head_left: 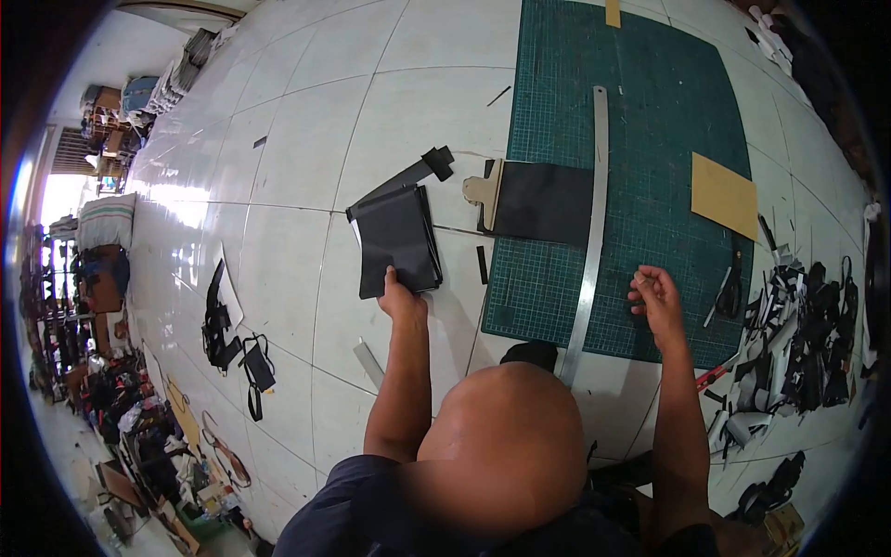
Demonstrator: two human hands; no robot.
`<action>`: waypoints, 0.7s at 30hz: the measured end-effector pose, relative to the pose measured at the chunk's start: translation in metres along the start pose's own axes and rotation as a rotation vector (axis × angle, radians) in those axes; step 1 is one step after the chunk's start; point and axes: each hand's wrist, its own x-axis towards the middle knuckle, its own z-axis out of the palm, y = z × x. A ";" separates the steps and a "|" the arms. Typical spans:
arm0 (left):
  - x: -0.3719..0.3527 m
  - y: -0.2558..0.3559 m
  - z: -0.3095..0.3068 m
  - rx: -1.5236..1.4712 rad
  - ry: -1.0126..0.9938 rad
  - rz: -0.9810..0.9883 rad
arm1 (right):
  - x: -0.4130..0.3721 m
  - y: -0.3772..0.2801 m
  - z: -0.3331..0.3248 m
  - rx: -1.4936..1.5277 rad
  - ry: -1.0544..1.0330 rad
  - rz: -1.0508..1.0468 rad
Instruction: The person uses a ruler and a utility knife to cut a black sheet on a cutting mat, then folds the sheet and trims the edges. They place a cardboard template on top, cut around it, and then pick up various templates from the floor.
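My left hand (401, 299) grips the lower edge of a stack of black sheets (394, 237), thumb on top and the other fingers hidden beneath. My right hand (657, 302) is over the green cutting mat (557, 297), fingers loosely curled and apart, with nothing visible in them. Between my hands, a long steel ruler (592, 237) lies along the mat, over the right end of a black sheet (548, 202). A clipboard clip (483, 192) sits at that sheet's left end.
A tan card (724, 197) lies on the mat's right side, above black-handled scissors (730, 290). Black and white offcuts (789, 343) are heaped at the right. Black strap pieces (218, 320) lie on the tiled floor at left. A black strip (404, 178) extends behind the stack.
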 end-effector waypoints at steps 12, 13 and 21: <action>-0.007 0.045 -0.042 0.969 0.348 0.379 | -0.001 0.015 -0.014 -0.239 0.068 -0.006; -0.002 0.050 -0.043 1.024 0.268 0.578 | 0.003 0.021 -0.017 -0.291 0.076 0.000; -0.059 0.019 0.108 0.929 -0.882 0.797 | -0.031 0.034 0.081 -0.761 0.297 -0.343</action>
